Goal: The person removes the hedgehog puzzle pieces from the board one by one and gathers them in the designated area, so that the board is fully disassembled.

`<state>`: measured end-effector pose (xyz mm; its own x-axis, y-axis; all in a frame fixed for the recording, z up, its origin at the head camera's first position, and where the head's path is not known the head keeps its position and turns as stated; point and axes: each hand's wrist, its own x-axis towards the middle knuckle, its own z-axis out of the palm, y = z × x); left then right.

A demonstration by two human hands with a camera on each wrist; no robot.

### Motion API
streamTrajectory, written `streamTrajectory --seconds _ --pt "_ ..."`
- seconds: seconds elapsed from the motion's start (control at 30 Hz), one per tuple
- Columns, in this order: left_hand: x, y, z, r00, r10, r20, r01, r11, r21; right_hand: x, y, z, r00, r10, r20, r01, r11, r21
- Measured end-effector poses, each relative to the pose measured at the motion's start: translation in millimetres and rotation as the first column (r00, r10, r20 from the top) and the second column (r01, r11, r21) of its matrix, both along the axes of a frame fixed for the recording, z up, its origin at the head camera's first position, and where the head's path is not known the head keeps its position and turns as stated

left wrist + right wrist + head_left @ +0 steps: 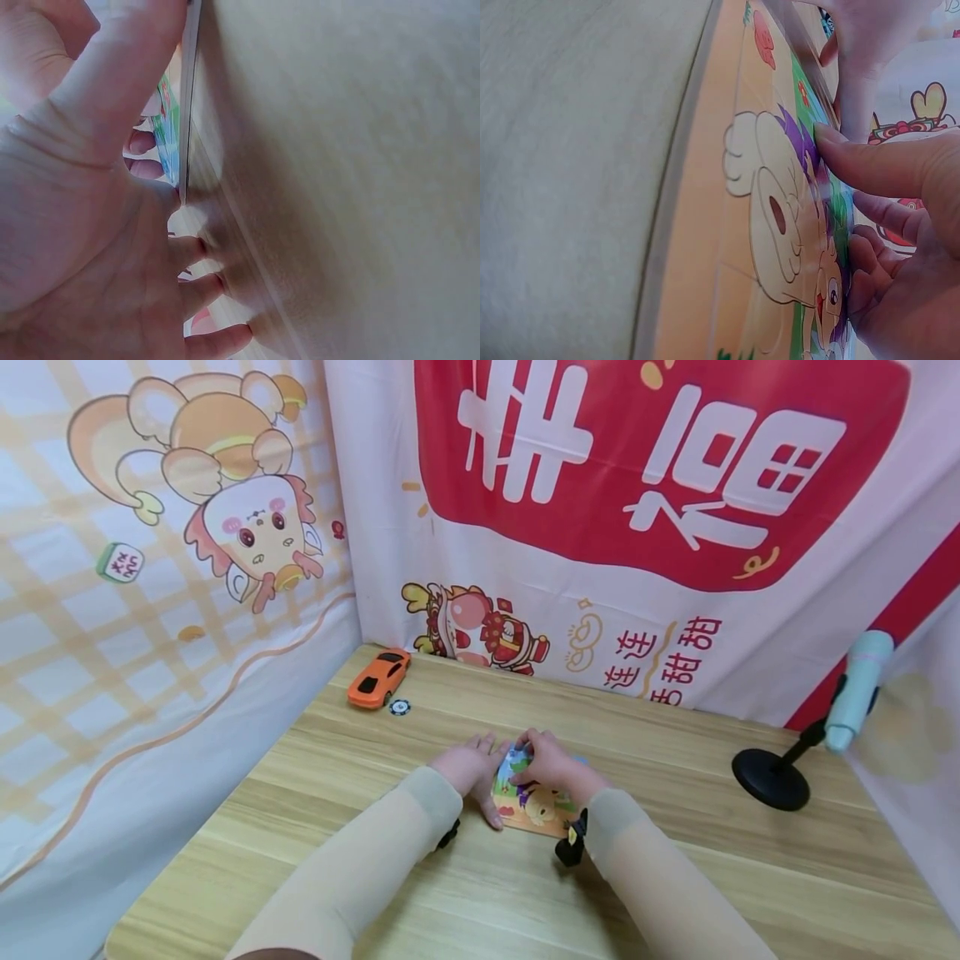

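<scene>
A colourful jigsaw puzzle [542, 806] with cartoon animals lies flat on the table, its near strip orange and its far part green and blue. Along its left side rests my left hand [468, 768], fingers spread, with the thumb by the near left corner. In the left wrist view, the fingertips [238, 339] touch the tabletop beside the board's thin edge. My right hand [551, 762] is over the puzzle's far half; its thumb [855, 157] and fingers touch the picture surface. The right palm and fingers hide part of the picture.
An orange toy car [378, 679] stands at the table's back left corner, a small round chip [400, 707] beside it. To the right, a light blue microphone [858, 693] leans on a black round-based stand [771, 779]. Printed cloths [480, 556] hang behind the wooden table [480, 902].
</scene>
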<state>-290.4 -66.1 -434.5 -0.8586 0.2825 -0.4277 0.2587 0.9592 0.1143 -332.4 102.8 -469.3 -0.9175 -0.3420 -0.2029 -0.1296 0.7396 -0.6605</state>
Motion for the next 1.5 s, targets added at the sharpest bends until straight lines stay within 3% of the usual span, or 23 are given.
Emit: streamTrajectory --seconds 0.43,0.63,0.7,0.77,0.9,1.07,1.1,1.23,1.33,1.5 --pt "-7.8 2 -7.5 1.000 0.012 0.026 -0.011 0.999 -0.044 -3.5 2 -6.1 0.999 -0.010 -0.039 0.008 0.998 -0.064" --pt "-28.7 0 -37.6 1.000 -0.006 0.007 0.006 0.999 -0.039 -7.4 6 -12.4 0.996 -0.089 0.002 0.087 0.976 -0.201" --pt "-35.6 0 -47.9 1.000 -0.012 0.001 0.012 0.999 -0.037 -7.5 8 -13.2 0.993 -0.118 0.007 0.116 0.960 -0.256" --pt "-35.2 1 -47.4 1.000 -0.011 -0.003 0.011 0.999 -0.042 -8.0 10 -13.9 0.987 -0.158 0.005 0.152 0.940 -0.306" --pt "-28.3 1 -38.0 1.000 -0.001 -0.004 0.001 0.999 -0.035 -10.3 17 -13.7 0.973 -0.226 0.041 0.222 0.882 -0.414" --pt "-18.7 2 -26.9 1.000 0.024 0.019 -0.025 0.999 0.023 -9.8 45 -4.3 0.949 -0.271 0.160 0.314 0.791 -0.524" --pt "-15.9 3 -23.3 0.999 0.028 0.022 -0.029 0.999 0.029 -9.3 54 -2.3 0.947 -0.277 0.161 0.320 0.788 -0.526" --pt "-8.5 3 -14.1 0.999 0.026 0.019 -0.027 0.999 0.020 -7.0 96 4.7 0.949 -0.289 0.129 0.314 0.803 -0.506" --pt "-6.9 3 -10.8 0.999 0.029 0.014 -0.029 1.000 0.011 -3.2 128 8.2 0.958 -0.277 0.069 0.278 0.850 -0.448" --pt "-2.4 1 -5.9 0.999 0.038 0.020 -0.039 0.999 0.027 12.6 171 9.5 0.971 -0.233 0.059 0.239 0.919 -0.312"
